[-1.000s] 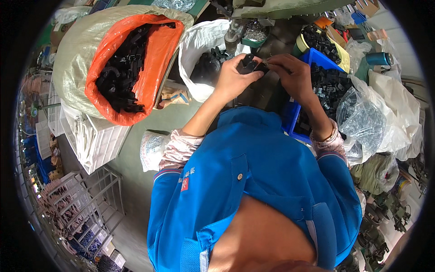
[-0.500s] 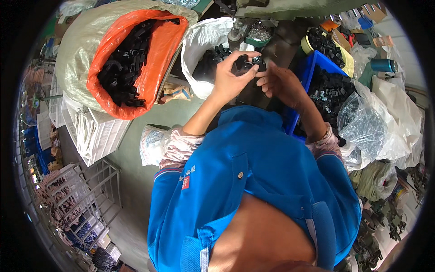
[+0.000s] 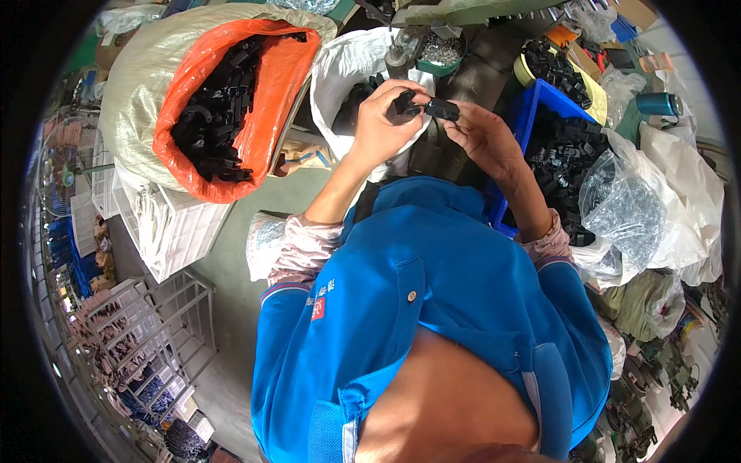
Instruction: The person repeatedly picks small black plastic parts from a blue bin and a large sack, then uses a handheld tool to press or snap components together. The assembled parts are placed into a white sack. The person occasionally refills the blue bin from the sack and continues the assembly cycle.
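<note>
My left hand (image 3: 380,130) is closed around a black plastic part (image 3: 402,108), whose exact kind I cannot make out. A smaller black block-shaped piece (image 3: 443,109) is pinched between the thumb and fingers of my right hand (image 3: 491,143). The two pieces meet or nearly touch; whether they are joined does not show. Both hands are raised in front of my chest. Behind the left one, a white sack (image 3: 324,92) holds more black parts. To the right of my right hand, a blue crate (image 3: 522,127) is filled with black pieces.
An orange-lined sack (image 3: 266,123) of black parts stands at the left, by a white basket (image 3: 181,239). A green tray (image 3: 440,68) of small metal pieces lies beyond my hands, under a green machine (image 3: 478,11). Clear plastic bags (image 3: 624,197) lie at the right.
The black piece in my right hand has come into view beside the part in my left. My left hand has turned slightly, and the view has shifted a little.
</note>
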Tool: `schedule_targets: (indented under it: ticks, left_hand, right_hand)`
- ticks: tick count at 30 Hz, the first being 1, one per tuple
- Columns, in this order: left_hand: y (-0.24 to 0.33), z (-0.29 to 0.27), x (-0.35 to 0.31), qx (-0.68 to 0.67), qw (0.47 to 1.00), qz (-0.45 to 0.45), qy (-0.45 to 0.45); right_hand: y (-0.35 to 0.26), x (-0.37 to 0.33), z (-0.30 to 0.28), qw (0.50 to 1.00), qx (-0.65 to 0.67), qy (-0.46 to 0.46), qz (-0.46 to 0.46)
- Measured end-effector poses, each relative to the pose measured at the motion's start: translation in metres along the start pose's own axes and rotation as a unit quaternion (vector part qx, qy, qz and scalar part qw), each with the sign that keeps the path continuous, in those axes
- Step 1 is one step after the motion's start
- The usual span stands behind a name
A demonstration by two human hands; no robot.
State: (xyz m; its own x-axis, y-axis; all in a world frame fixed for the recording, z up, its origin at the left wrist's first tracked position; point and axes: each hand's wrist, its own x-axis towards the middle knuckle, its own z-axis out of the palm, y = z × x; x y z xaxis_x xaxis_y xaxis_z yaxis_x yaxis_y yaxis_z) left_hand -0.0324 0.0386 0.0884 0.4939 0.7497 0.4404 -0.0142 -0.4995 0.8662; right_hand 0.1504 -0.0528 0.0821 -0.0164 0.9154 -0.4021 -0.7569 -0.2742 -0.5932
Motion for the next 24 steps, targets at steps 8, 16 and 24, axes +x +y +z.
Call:
schedule_targets:
  ticks: [8,16,24]
  left_hand:
    - [-0.001,-0.001,-0.003,0.031,0.999,-0.027,-0.019]
    - [-0.006,0.000,-0.011,0.036,0.993,-0.110,-0.016]
    - [-0.009,0.016,-0.014,-0.230,0.933,-0.274,0.028]
  right_hand:
    - [-0.002,0.002,-0.015,0.998,-0.060,0.010,-0.031]
    - [0.003,0.000,-0.008,0.959,-0.238,-0.013,-0.156]
    - [0.011,0.005,-0.012,0.940,-0.269,0.013,-0.210]
